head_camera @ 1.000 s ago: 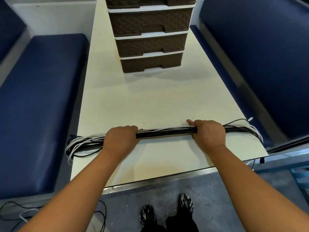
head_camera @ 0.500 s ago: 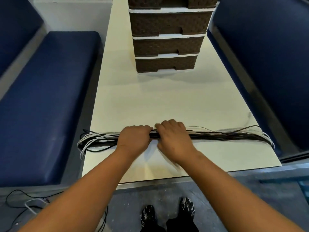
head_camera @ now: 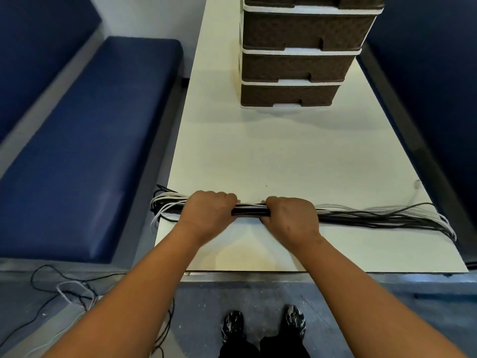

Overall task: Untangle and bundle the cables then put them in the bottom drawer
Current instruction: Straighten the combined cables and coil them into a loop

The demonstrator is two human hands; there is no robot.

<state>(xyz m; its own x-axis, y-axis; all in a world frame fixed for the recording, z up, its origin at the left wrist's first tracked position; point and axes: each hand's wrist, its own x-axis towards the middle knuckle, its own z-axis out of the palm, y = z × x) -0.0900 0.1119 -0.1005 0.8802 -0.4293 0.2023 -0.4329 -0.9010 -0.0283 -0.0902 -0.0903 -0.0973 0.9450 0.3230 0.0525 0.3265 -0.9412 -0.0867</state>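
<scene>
A long bundle of black, grey and white cables lies across the near end of the cream table. My left hand grips it near the table's left edge, where white loops stick out past the edge. My right hand grips the bundle a short way to the right, with a tight black stretch showing between the two fists. The right part of the bundle fans out loosely toward the table's right edge. The brown woven drawer unit stands at the far end; its bottom drawer is closed.
Blue padded benches flank the table on both sides. Loose black and white cables lie on the floor at the lower left. My shoes stand just before the table's near edge.
My right hand slid left along the bundle from far right until it almost touched my left hand, then moved slightly apart again. The view has shifted left.
</scene>
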